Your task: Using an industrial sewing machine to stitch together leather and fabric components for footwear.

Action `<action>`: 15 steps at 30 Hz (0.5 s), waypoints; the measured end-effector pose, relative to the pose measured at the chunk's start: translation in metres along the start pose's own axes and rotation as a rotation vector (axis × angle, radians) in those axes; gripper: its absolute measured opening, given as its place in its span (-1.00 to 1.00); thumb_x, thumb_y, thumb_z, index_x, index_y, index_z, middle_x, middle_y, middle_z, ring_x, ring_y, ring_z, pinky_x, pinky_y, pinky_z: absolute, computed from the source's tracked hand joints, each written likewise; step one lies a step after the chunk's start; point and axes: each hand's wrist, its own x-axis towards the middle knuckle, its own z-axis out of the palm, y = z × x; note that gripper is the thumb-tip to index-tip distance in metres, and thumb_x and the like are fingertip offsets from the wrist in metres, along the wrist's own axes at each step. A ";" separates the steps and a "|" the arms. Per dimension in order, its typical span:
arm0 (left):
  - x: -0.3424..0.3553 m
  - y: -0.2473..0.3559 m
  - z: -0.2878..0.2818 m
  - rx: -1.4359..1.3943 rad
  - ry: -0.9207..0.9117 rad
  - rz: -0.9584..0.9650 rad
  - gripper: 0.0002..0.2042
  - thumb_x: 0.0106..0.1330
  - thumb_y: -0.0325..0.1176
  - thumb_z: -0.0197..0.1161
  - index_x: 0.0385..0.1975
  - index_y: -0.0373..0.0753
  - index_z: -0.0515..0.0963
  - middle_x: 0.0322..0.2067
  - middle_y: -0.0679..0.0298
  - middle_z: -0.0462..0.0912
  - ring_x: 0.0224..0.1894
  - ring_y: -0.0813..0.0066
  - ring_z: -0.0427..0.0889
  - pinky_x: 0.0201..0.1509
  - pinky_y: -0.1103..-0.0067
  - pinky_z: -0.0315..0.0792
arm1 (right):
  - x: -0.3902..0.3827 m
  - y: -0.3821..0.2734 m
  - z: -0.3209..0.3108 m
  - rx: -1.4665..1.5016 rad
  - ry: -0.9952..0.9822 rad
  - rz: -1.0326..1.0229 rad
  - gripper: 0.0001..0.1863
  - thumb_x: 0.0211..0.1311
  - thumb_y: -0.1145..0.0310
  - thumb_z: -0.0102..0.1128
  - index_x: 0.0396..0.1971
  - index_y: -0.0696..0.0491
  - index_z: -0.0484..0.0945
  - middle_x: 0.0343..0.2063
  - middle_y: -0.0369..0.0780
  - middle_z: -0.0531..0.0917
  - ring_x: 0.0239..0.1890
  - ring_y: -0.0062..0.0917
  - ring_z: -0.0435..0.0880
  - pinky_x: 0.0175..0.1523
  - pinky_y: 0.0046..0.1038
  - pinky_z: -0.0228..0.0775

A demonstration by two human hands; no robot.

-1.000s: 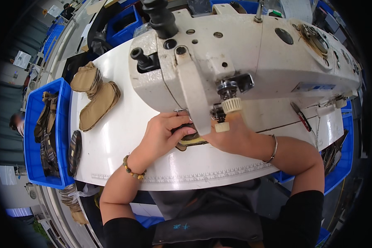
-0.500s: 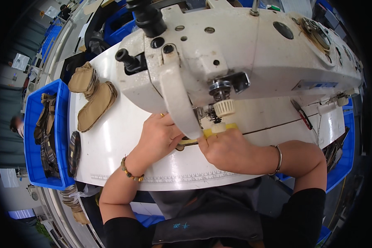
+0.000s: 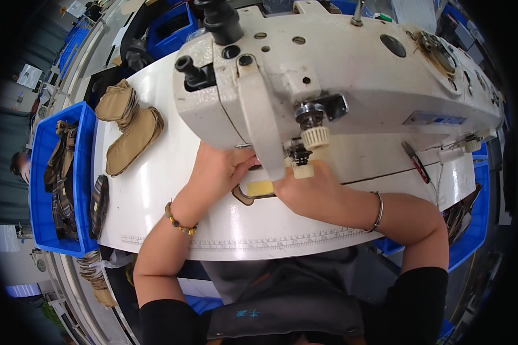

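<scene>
- Two bare hands at a dark-edged fabric piece with a yellow patch (image 3: 261, 188), under the white metal sewing machine (image 3: 339, 69): left hand (image 3: 217, 169), thumb and fingers bunched; right hand (image 3: 311, 187), fingers curled; cannot tell whether either grips.
- Right, blue plastic bin (image 3: 480, 221) holding dark fabric pieces (image 3: 461, 215).
- Left, blue rectangular bin (image 3: 84, 172) holding brown and plaid fabric strips (image 3: 64, 172).
- Farther, smaller blue bin (image 3: 175, 41), dark contents unclear.

Tabletop (image 3: 144, 192) glare, bent edges seemingly soft

Blue chars (image 3: 247, 314) on dk apron (image 3: 305, 319), ruler marks (image 3: 282, 240) on tabletop (image 3: 149, 198).
</scene>
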 end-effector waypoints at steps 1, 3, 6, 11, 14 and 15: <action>0.000 -0.002 0.000 -0.021 0.001 -0.023 -0.76 -0.08 -0.43 0.47 -0.33 -0.22 0.73 -0.33 0.18 0.73 -0.24 0.12 0.67 -0.06 0.29 0.50 | 0.001 0.001 0.000 -0.002 0.000 -0.003 -0.96 -0.10 0.42 0.22 -0.62 0.04 0.60 -0.80 -0.23 0.52 -0.70 -0.40 0.62 -0.63 -0.35 0.39; -0.001 -0.006 0.002 -0.076 -0.008 -0.065 -0.76 -0.05 -0.45 0.47 -0.31 -0.25 0.72 -0.33 0.17 0.73 -0.23 0.15 0.68 -0.07 0.32 0.52 | 0.003 0.002 0.000 0.031 -0.015 -0.016 -0.95 -0.07 0.42 0.21 -0.60 0.06 0.61 -0.79 -0.19 0.53 -0.69 -0.36 0.63 -0.61 -0.33 0.41; 0.014 0.009 -0.010 -0.269 -0.112 -0.323 -0.76 0.03 -0.50 0.46 -0.26 -0.30 0.69 -0.33 0.16 0.74 -0.23 0.23 0.71 -0.11 0.40 0.55 | 0.000 0.005 0.006 0.023 -0.022 -0.004 -0.95 -0.05 0.42 0.20 -0.59 0.06 0.61 -0.78 -0.19 0.54 -0.68 -0.34 0.64 -0.61 -0.31 0.41; 0.015 0.002 -0.010 -0.376 -0.166 -0.417 -0.75 0.11 -0.57 0.40 -0.18 -0.32 0.65 -0.32 0.17 0.75 -0.28 0.40 0.72 -0.21 0.47 0.57 | 0.000 0.004 0.007 0.008 0.027 -0.034 -0.94 -0.05 0.42 0.20 -0.56 0.08 0.59 -0.79 -0.21 0.52 -0.70 -0.36 0.61 -0.61 -0.31 0.41; 0.009 0.003 -0.005 -0.319 -0.051 -0.315 -0.74 0.09 -0.57 0.41 -0.18 -0.31 0.66 -0.31 0.14 0.74 -0.31 0.34 0.72 -0.22 0.46 0.57 | -0.001 0.001 0.008 0.017 0.025 -0.043 -0.93 -0.07 0.42 0.21 -0.55 0.08 0.57 -0.80 -0.24 0.51 -0.72 -0.39 0.59 -0.63 -0.32 0.40; 0.009 0.004 -0.006 -0.306 -0.080 -0.349 -0.73 0.08 -0.56 0.42 -0.18 -0.30 0.66 -0.31 0.14 0.74 -0.30 0.31 0.72 -0.20 0.45 0.57 | -0.001 0.001 0.009 0.013 0.024 -0.049 -0.92 -0.09 0.42 0.21 -0.55 0.08 0.56 -0.80 -0.25 0.51 -0.73 -0.40 0.58 -0.63 -0.32 0.39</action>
